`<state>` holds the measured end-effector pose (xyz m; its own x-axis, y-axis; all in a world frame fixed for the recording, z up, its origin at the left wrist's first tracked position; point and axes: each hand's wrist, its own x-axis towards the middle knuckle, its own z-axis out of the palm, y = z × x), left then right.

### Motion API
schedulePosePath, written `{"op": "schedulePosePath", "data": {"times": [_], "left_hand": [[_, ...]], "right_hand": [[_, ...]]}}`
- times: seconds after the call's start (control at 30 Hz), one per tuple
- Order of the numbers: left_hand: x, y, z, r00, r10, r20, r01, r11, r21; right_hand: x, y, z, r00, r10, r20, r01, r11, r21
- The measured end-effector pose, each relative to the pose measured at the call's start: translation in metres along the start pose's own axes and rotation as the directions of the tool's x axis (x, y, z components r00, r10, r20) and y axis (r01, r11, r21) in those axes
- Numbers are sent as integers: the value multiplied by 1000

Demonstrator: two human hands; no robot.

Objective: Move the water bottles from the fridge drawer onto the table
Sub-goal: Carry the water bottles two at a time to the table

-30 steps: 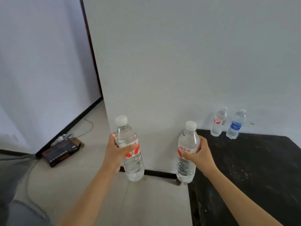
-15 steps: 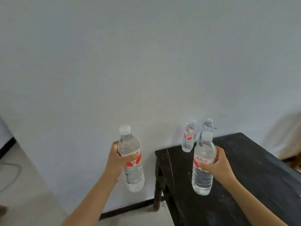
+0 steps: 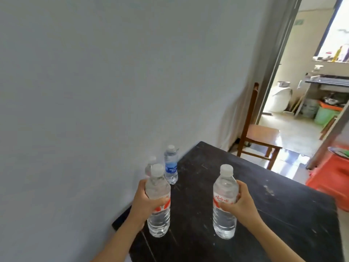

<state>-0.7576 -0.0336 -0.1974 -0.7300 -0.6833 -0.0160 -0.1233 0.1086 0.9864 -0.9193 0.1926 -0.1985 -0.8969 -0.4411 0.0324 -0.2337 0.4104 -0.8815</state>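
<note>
The left hand (image 3: pixel 144 204) wraps its fingers round the middle of a clear plastic water bottle with a red label (image 3: pixel 158 220). The right hand (image 3: pixel 240 204) clamps a matching white-capped bottle (image 3: pixel 224 222). Both bottles are upright over the scuffed black wooden table (image 3: pixel 273 214); I cannot tell whether they touch it. This looks like the set-down step: lower each flat, clear of the blue-labelled bottle (image 3: pixel 171 168) by the wall, then release.

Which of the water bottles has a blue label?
The blue-labelled bottle standing free on the table by the wall; the left-hand bottle and right-hand bottle carry red labels.
</note>
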Motion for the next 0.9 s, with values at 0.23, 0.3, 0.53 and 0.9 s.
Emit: {"op": "schedulePosePath", "data": {"times": [0.23, 0.3, 0.53, 0.9], "left_hand": [[68, 2, 66, 991, -31, 132, 15, 992, 121], [82, 6, 78, 993, -43, 106, 25, 986, 163], [176, 45, 120, 940, -8, 342, -135, 909, 394], [339, 65, 136, 774, -58, 630, -346, 795, 498]], "right_hand": [[54, 31, -11, 988, 144, -60, -143, 989, 21], [60, 36, -12, 982, 177, -67, -174, 983, 49], [87, 46, -10, 960, 240, -144, -222, 966, 135], [134, 44, 11, 922, 308, -234, -267, 945, 190]]}}
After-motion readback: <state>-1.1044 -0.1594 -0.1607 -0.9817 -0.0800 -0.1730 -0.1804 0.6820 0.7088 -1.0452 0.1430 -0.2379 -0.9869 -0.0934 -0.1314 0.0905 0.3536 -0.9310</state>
